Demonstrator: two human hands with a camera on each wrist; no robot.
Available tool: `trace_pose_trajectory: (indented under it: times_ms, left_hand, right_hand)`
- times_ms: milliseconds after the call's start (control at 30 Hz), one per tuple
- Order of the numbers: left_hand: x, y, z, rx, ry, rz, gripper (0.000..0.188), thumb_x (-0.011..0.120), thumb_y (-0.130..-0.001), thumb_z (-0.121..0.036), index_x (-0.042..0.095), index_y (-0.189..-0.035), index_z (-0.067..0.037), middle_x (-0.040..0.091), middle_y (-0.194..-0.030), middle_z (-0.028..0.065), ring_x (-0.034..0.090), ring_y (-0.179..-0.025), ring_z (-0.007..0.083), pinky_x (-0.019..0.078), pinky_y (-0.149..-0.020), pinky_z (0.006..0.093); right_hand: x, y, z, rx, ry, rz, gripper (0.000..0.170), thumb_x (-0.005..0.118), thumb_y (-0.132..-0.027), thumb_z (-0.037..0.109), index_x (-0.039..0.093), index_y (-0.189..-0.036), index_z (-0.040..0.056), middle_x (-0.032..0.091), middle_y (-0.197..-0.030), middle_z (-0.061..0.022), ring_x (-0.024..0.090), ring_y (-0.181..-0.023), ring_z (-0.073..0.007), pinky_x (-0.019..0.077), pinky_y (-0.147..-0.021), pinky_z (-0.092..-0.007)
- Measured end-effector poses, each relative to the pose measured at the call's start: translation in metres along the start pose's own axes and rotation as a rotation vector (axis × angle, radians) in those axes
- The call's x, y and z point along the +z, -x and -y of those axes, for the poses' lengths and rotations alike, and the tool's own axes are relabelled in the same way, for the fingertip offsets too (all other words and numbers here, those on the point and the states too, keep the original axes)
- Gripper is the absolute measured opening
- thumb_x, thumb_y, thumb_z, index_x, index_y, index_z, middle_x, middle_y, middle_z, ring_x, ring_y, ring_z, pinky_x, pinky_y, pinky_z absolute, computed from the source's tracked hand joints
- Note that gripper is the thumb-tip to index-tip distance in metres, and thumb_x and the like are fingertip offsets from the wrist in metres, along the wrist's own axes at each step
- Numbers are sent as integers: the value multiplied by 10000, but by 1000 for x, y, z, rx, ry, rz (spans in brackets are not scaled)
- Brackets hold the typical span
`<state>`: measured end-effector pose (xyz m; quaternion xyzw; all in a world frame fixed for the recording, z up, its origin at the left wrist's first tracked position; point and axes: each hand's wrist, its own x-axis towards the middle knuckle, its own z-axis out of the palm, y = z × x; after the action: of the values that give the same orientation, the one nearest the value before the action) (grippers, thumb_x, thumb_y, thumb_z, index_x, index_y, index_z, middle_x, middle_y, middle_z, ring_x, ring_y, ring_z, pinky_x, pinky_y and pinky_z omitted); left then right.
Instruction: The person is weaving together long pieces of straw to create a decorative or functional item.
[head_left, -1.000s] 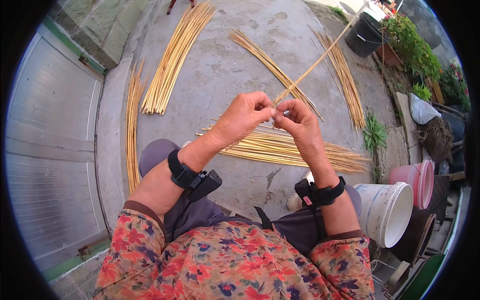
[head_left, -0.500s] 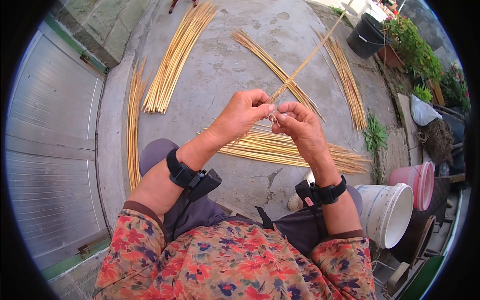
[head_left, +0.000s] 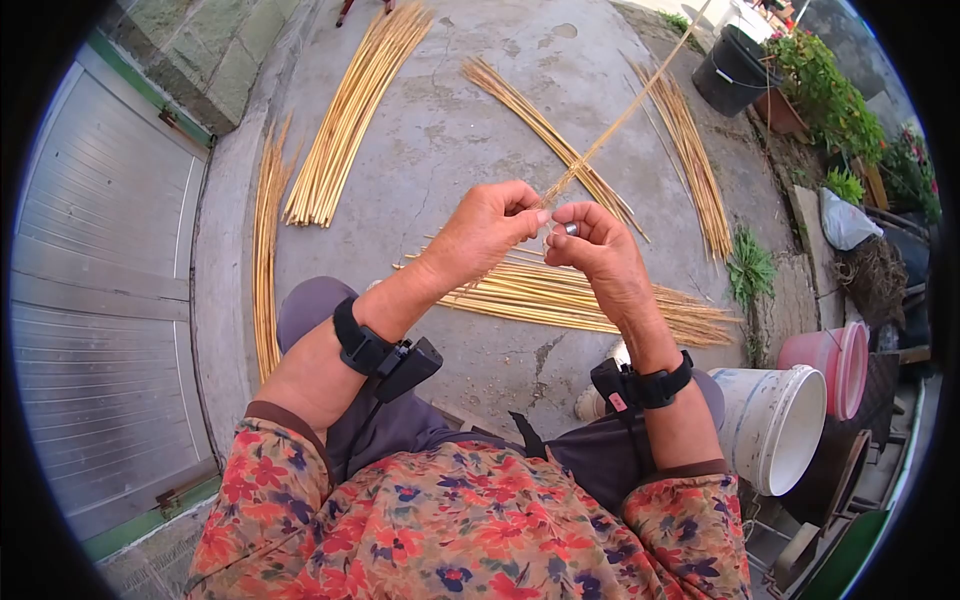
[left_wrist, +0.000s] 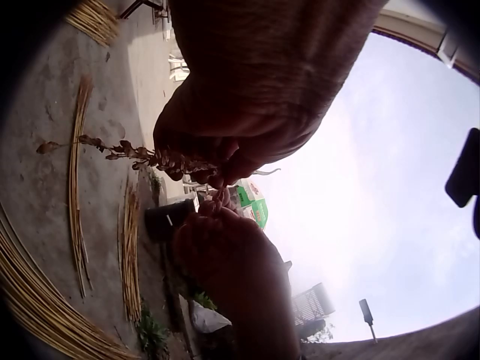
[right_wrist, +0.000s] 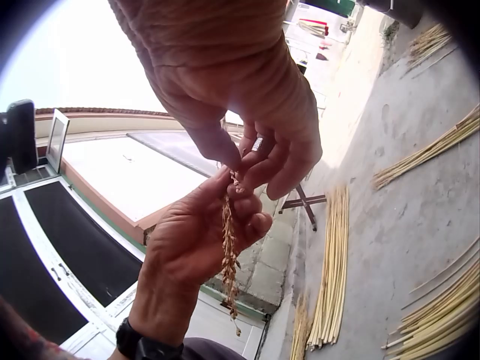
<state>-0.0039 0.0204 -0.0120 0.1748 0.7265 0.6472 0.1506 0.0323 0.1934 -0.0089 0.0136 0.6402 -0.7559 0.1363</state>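
In the head view a long dry stalk slants from the upper right down to the fingers. My left hand pinches its seedy end between thumb and fingers. Close against it, my right hand, with a metal ring on a finger, pinches at the same end with curled fingers. Brown seed husks hang below the left hand in the right wrist view, where the right hand meets it from above. The left wrist view shows the seed head sticking out from the left fingers.
Bundles of yellow stalks lie on the concrete: a thick one at upper left, a wide one beyond the knees, others at the left and right. Buckets, one white, one pink and one black, stand at the right, near potted plants.
The stalk has swung slightly and its far end sits a little farther left. The right fingers have shifted at the tip, and the ring shows more plainly now.
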Motion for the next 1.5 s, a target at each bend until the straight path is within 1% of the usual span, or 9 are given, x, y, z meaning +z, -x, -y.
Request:
trace_pose_trajectory:
  times_ms: [100,167,200,267,367,700,1067,1267,1500]
  left_hand:
    - [-2,0,1,5,25,7,155,587,-849,-155,564,-822,-4,534,-709,-14,477,-656,43,407,-583,193]
    - [-2,0,0,0,12,-8,155,586,-850,-155,564,-823,-4,533,-708,-14,476,-655,43,408,-582,193]
    - [-2,0,-1,-8,0,-20,155,585,-850,-155,565,-823,-4,531,-707,-14,475,-654,43,409,-581,194]
    - [-1,0,-2,-14,3,-33,153,585,-850,-153,564,-822,-4,530,-706,-15,474,-653,43,410,-579,195]
    - [0,0,-1,-19,33,-52,149,585,-848,-148,562,-818,-4,528,-703,-15,473,-651,43,410,-575,196]
    - [3,0,2,44,-7,-55,136,588,-842,-130,557,-804,-4,531,-697,-14,472,-640,40,408,-562,192]
    - [2,0,0,33,-85,-65,135,587,-838,-130,563,-800,-3,540,-696,-14,478,-649,39,409,-567,196]
    - [2,1,-1,31,-104,-60,140,589,-834,-131,564,-795,1,546,-691,-7,481,-648,41,409,-566,199]
    - [9,5,-6,92,-224,-127,152,593,-831,-136,558,-791,5,513,-640,-22,434,-610,41,369,-526,207]
  right_hand:
    - [0,0,-2,-9,1,-11,224,579,-792,56,517,-1000,0,587,-842,-43,568,-728,-100,467,-697,-229]
    - [0,-2,-7,-226,268,-138,236,580,-777,30,515,-1002,3,592,-858,-51,578,-759,-120,467,-706,-237]
    - [1,-1,-7,-226,269,-137,236,580,-777,30,515,-1002,3,592,-858,-51,578,-759,-120,467,-706,-237]
    - [8,1,-3,-429,441,-222,255,596,-758,3,522,-1002,22,598,-869,-59,584,-782,-135,464,-712,-239]
    - [15,7,2,-551,644,-225,264,616,-745,-7,527,-990,36,595,-859,-69,592,-779,-147,471,-704,-249]
    - [20,4,-3,-556,685,-235,258,626,-738,-9,529,-971,44,586,-810,-71,598,-742,-155,487,-683,-263]
    - [11,-4,-7,-256,209,-123,181,609,-784,11,551,-954,6,586,-804,-3,567,-707,-63,471,-646,-198]
    - [10,-7,-13,-319,389,-164,166,599,-779,7,546,-936,-1,577,-745,-15,558,-672,-58,468,-601,-200]
    - [12,-6,-9,-294,389,-224,155,585,-755,10,551,-907,6,570,-718,-21,547,-653,-61,463,-590,-217]
